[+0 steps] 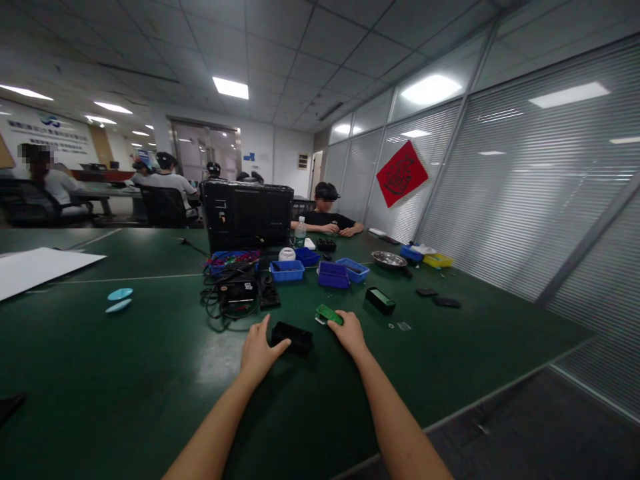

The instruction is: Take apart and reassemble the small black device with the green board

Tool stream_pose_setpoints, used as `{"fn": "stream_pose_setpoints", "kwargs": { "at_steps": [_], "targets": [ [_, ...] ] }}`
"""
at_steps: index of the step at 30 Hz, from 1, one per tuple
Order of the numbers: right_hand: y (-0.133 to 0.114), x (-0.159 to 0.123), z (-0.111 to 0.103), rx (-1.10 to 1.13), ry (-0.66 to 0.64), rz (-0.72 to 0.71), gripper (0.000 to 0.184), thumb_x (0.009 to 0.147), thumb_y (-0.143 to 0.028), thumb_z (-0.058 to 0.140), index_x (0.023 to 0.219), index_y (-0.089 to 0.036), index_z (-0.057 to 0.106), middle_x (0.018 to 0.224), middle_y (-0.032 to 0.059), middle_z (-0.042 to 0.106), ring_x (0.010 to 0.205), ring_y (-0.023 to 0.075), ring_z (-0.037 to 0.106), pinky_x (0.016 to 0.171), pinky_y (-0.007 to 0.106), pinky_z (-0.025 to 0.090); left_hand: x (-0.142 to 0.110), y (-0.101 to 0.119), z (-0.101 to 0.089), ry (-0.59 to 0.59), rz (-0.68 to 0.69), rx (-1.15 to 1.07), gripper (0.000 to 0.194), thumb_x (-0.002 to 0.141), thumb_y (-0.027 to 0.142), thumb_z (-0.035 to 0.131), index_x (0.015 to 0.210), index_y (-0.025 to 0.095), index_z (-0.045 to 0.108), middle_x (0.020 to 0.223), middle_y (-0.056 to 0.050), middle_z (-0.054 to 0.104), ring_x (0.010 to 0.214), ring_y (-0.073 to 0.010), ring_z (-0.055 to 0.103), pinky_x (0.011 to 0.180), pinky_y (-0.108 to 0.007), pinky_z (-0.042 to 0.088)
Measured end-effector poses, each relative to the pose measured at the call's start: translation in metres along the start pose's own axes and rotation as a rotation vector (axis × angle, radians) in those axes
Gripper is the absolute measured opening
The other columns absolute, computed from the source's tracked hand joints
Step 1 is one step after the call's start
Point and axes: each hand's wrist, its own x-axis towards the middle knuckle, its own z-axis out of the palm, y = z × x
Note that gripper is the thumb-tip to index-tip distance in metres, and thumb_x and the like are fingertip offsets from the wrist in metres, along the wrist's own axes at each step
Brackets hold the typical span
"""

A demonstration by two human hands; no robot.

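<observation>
My right hand [351, 333] pinches the near end of a green circuit board [329, 315] between thumb and fingers, a little above the table. Under the board's left end shows a small whitish part [321, 320]. To the left, a black plastic housing [293, 337] rests on the green table. My left hand [259, 348] is beside it with thumb and fingers spread. The thumb tip overlaps the housing's near left edge; whether it touches cannot be made out. A second black housing [380, 300] with a greenish panel stands to the right of my right hand.
Blue bins [287, 271], a metal bowl [389, 259] and a water bottle [300, 232] stand farther back. Tangled black cables [220, 310] lie left of centre, before a large black monitor [249, 215]. A clear plastic piece [404, 327] lies at right. Across the table sits a person [327, 217].
</observation>
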Motion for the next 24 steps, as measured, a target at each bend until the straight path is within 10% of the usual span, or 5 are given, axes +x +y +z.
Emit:
{"fn": "stream_pose_setpoints", "kwargs": {
  "at_steps": [9, 16, 24],
  "targets": [
    [-0.001, 0.0, -0.003, 0.247, -0.056, -0.064, 0.045, 0.064, -0.029, 0.063, 0.105, -0.01, 0.061, 0.099, 0.0111, 0.059, 0.091, 0.0217, 0.055, 0.082, 0.031, 0.04, 0.005, -0.01, 0.002, -0.129, 0.087, -0.216, 0.084, 0.052, 0.027, 0.072, 0.129, 0.024, 0.039, 0.11, -0.008, 0.06, 0.101, -0.0267, 0.054, 0.089, -0.034, 0.035],
    [-0.025, -0.014, -0.013, 1.054, -0.231, -0.159, 0.054, 0.066, -0.04, 0.063, 0.113, -0.014, 0.056, 0.104, 0.0095, 0.061, 0.092, 0.0229, 0.056, 0.079, 0.035, 0.043, 0.001, -0.001, -0.005, -0.155, 0.151, -0.116, 0.049, 0.053, 0.026, 0.071, 0.101, 0.025, 0.06, 0.095, -0.003, 0.063, 0.091, -0.0222, 0.055, 0.08, -0.03, 0.038],
    [-0.045, -0.029, -0.007, 0.538, -0.251, -0.535, 0.043, 0.066, -0.032, 0.066, 0.108, -0.023, 0.06, 0.105, 0.0056, 0.053, 0.102, 0.0211, 0.047, 0.091, 0.037, 0.035, 0.0, 0.006, -0.008, -0.215, 0.124, 0.074, 0.054, 0.058, 0.033, 0.07, 0.108, 0.023, 0.054, 0.103, -0.001, 0.061, 0.096, -0.0188, 0.053, 0.082, -0.026, 0.036]
  ]
}}
